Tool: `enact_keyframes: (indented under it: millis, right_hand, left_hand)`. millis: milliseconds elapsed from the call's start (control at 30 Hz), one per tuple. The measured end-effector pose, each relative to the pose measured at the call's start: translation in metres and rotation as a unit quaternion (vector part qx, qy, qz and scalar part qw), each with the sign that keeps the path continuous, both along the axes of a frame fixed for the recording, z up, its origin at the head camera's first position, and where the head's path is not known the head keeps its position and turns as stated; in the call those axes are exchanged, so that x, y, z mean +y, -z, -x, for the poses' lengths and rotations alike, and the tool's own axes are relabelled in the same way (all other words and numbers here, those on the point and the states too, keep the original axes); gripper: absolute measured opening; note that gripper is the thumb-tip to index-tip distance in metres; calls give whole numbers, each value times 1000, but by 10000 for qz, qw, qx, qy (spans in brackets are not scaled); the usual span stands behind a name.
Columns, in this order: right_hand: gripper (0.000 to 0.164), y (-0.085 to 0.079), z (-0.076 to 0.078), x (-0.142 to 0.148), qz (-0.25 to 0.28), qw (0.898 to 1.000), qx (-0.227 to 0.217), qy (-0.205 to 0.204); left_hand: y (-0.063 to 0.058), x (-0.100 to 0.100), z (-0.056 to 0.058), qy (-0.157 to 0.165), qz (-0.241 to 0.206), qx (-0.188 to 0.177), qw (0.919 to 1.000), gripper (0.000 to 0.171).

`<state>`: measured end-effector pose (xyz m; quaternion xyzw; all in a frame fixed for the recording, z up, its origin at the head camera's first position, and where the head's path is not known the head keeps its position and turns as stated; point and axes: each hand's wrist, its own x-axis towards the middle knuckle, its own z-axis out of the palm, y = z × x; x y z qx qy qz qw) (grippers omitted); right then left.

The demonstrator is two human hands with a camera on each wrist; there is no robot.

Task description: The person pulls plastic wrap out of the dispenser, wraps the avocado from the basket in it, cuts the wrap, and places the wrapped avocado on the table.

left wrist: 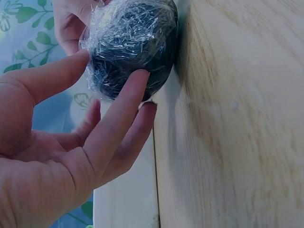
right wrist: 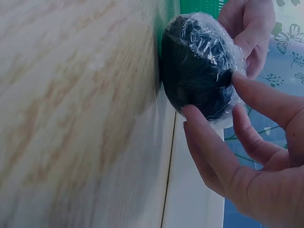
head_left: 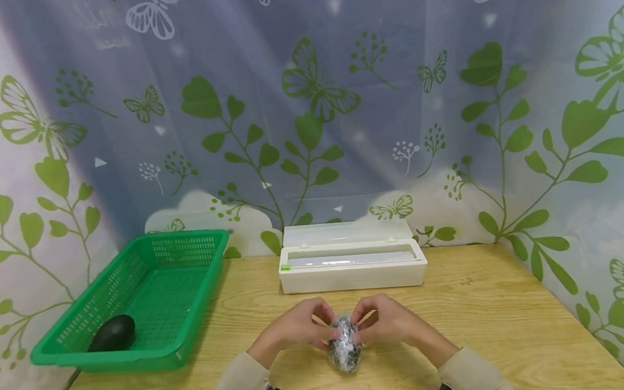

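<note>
A dark, glossy egg-shaped object (head_left: 346, 345), wrapped in crinkled cling film, sits at the front middle of the table. From its left side my left hand (head_left: 306, 327) holds it between thumb and fingertips. The right hand (head_left: 384, 321) grips the opposite side the same way, with thumb and fingers bent around the wrapped object (right wrist: 197, 71). In the left wrist view, the cling film (left wrist: 128, 28) is bunched and wrinkled over the top. The lower side shows smoother and darker in the right wrist view.
Behind the hands stands a white cling film dispenser box (head_left: 353, 277), its lid (head_left: 347, 233) raised and a green slider (head_left: 285, 267) at its left end. On the left, a green plastic basket (head_left: 190, 324) contains another dark egg-shaped object (head_left: 114, 334). A patterned curtain (head_left: 340, 126) hangs behind the wooden table (head_left: 494, 315).
</note>
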<state>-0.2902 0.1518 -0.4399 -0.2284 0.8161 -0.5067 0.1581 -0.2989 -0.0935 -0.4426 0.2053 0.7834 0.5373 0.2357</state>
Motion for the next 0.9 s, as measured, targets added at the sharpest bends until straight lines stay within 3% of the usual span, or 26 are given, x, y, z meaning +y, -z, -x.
enact_keyframes:
  millis: [200,700,900]
  right_hand:
    - [28,2,2,2,136,9995,-176,-210]
    - [31,-1,-1,3,255,9968,-596,-463]
    - [32,-1,-3,-2,243,9967,-710,-298]
  left_hand:
    - [-2,0,-2,-51,253,-252,9993,54]
    - [2,0,-3,-15,228,-259,9994,42]
    - [0,0,-3,-54,220,-213,9995,41]
